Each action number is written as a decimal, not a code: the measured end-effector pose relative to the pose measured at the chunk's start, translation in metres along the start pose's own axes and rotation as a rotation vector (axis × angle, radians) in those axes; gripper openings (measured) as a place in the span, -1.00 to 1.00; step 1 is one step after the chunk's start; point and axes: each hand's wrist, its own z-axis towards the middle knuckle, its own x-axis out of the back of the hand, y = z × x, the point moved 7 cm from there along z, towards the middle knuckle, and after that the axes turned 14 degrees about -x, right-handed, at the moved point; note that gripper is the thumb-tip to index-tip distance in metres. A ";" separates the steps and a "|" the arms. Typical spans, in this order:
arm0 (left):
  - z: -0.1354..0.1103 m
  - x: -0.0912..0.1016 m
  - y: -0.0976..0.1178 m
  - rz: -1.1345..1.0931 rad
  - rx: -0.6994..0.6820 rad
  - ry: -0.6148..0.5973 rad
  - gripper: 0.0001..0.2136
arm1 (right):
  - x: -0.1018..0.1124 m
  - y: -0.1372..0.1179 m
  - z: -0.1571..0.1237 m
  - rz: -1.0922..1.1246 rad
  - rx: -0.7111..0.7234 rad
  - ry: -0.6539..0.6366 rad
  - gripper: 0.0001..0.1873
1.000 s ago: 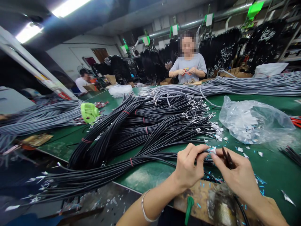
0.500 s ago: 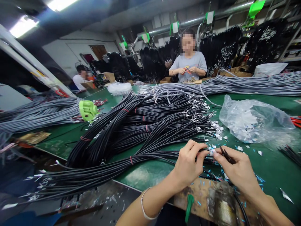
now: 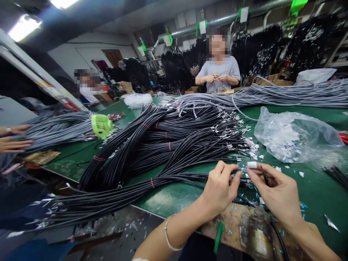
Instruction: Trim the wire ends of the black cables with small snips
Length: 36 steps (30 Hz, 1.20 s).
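Between the thumb and fingertips of my left hand is the end of a black cable. My right hand meets it there, its thumb and index finger pinched at the thin wires of that cable end. White tape wraps the right index fingertip. A dark, slender tool lies within the right palm, mostly hidden by the fingers; its kind is unclear. To the left of my hands, black cables tied with red bands run across the green table.
A clear plastic bag with white scraps lies at right. Below my hands is a wooden board with a metal block and green lever. Gray cables lie behind. A co-worker sits opposite; another person's hands touch cables at left.
My right hand has shifted slightly right and turned, showing the taped fingertip; the dark tool is more hidden. My left hand stays nearly still. Another person's hands have appeared at the left edge.
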 end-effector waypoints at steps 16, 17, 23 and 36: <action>0.005 0.013 0.002 -0.094 -0.013 0.084 -0.90 | 0.001 -0.001 0.005 0.242 -0.156 -0.118 -0.70; 0.004 0.013 0.002 -0.091 -0.020 0.085 -0.90 | 0.002 -0.001 0.004 0.230 -0.131 -0.103 -0.72; 0.003 0.011 0.006 -0.019 -0.070 0.114 -0.94 | 0.001 -0.001 -0.001 0.147 -0.066 -0.014 -0.76; 0.003 0.015 0.012 0.021 -0.155 0.163 -0.96 | -0.004 0.013 0.006 0.274 -0.342 -0.155 -0.62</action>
